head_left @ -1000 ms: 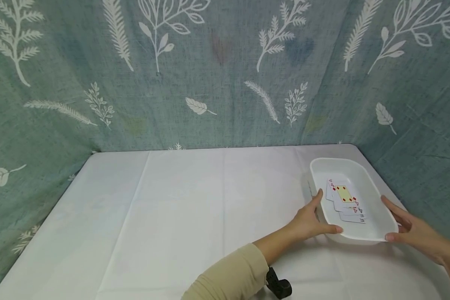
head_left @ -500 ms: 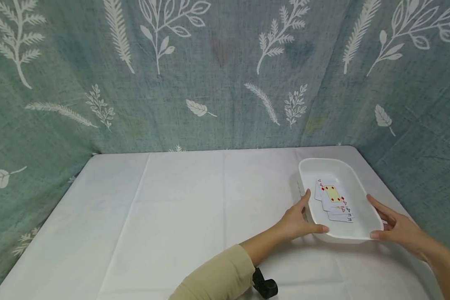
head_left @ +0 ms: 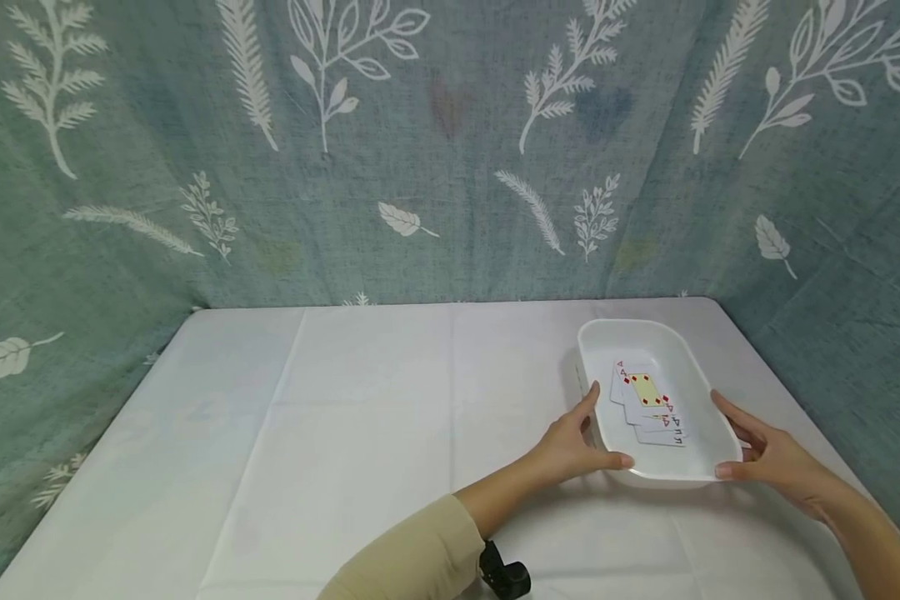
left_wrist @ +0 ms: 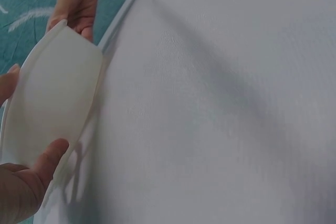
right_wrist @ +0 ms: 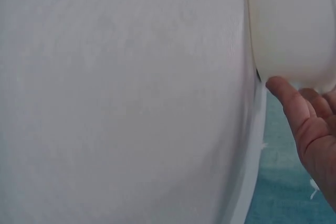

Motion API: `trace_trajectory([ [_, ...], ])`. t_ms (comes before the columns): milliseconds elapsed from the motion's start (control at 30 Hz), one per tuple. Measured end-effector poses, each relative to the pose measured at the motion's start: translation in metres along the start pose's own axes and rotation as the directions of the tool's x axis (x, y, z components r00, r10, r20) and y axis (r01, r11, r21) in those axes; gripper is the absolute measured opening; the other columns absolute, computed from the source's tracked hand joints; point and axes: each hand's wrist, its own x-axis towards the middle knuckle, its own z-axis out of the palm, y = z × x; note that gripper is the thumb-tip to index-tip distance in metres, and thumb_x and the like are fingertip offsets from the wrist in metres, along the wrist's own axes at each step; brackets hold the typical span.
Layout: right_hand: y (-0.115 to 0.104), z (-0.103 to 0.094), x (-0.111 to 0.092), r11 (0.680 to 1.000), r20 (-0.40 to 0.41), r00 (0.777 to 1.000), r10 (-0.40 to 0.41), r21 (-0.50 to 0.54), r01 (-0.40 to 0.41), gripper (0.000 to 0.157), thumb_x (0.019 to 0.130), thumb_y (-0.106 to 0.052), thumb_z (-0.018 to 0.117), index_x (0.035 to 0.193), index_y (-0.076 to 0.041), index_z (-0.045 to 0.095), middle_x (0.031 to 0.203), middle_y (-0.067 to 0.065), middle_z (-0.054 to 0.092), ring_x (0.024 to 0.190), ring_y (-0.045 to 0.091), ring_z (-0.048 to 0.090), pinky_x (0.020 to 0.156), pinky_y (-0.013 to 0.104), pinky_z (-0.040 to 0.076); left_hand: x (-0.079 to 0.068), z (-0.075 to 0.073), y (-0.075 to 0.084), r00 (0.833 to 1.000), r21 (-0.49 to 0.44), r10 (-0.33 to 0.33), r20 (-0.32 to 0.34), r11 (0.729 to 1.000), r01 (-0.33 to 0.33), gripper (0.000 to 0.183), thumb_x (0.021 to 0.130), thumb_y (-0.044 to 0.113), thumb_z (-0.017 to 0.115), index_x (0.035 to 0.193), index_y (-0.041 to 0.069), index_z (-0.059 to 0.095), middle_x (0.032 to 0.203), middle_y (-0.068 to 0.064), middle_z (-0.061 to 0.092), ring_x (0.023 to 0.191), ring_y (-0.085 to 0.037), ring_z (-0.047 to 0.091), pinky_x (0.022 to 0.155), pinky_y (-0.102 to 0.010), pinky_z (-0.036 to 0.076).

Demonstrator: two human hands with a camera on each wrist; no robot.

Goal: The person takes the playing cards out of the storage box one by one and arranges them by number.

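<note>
Both hands hold a white plastic tray (head_left: pixel 693 412) on the right side of the table in the head view. Several overlapping playing cards (head_left: pixel 648 400) lie inside it, with a four of diamonds on view. My left hand (head_left: pixel 570 450) grips the tray's left side, its thumb on the near-left rim. At the near-right side my right hand (head_left: pixel 780 458) holds it, fingers along the outer wall. In the left wrist view the tray (left_wrist: pixel 58 87) shows its outer side, and the right wrist view has my right hand (right_wrist: pixel 315 135) at its end. The cards are hidden in both wrist views.
A white cloth (head_left: pixel 367 417) covers the table, with faint fold lines. Green-blue leaf-patterned fabric (head_left: pixel 450 167) hangs behind and along both sides. A black device (head_left: pixel 504 575) sits at the left wrist, below a beige sleeve (head_left: pixel 420 550).
The tray has moved left across the head view, with both hands holding it throughout. Its cards keep the same arrangement. The background has shifted slightly.
</note>
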Motion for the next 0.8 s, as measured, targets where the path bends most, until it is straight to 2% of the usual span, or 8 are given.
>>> trace_trajectory([
  [100,-0.005,0.006,0.003,1.0,0.013,1.0,-0.021,0.011,0.021,0.099,0.08,-0.011,0.074,0.153,-0.018,0.007,0.148,0.016,0.03,0.089,0.006,0.058,0.072,0.023,0.052,-0.004,-0.006,-0.003,1.0,-0.009,0.0,-0.008,1.0,0.0,0.104,0.069,0.026,0.085,0.151,0.031,0.021,0.151,0.001,0.032,0.135,-0.022,0.037,0.105,-0.032,0.038],
  [233,-0.012,0.012,0.008,0.999,0.033,0.999,-0.031,0.016,0.031,0.099,0.08,-0.011,0.074,0.152,-0.011,0.006,0.148,0.036,0.016,0.088,0.005,0.056,0.071,0.022,0.05,-0.009,-0.014,-0.005,1.0,-0.005,0.014,-0.013,1.0,-0.014,0.103,0.07,0.025,0.084,0.152,0.027,0.021,0.152,0.001,0.031,0.135,-0.022,0.037,0.105,-0.034,0.037],
  [600,-0.028,0.026,0.015,1.0,0.041,0.999,-0.022,-0.007,0.022,0.103,0.076,-0.012,0.079,0.15,-0.005,0.007,0.149,0.035,0.016,0.088,0.005,0.057,0.071,0.02,0.049,-0.021,-0.029,-0.008,0.999,-0.017,0.007,-0.047,1.0,-0.008,0.103,0.07,0.023,0.084,0.151,0.027,0.022,0.152,0.004,0.031,0.135,-0.017,0.037,0.108,-0.037,0.034],
  [800,-0.029,0.03,0.015,0.998,0.024,0.999,0.034,-0.058,-0.033,0.106,0.075,-0.017,0.08,0.15,-0.006,0.007,0.147,0.035,0.021,0.091,0.009,0.059,0.073,0.018,0.049,-0.023,-0.03,-0.008,0.999,-0.023,0.007,-0.039,1.0,-0.008,0.102,0.071,0.023,0.084,0.151,0.027,0.022,0.152,0.006,0.03,0.135,-0.016,0.038,0.107,-0.034,0.035],
])
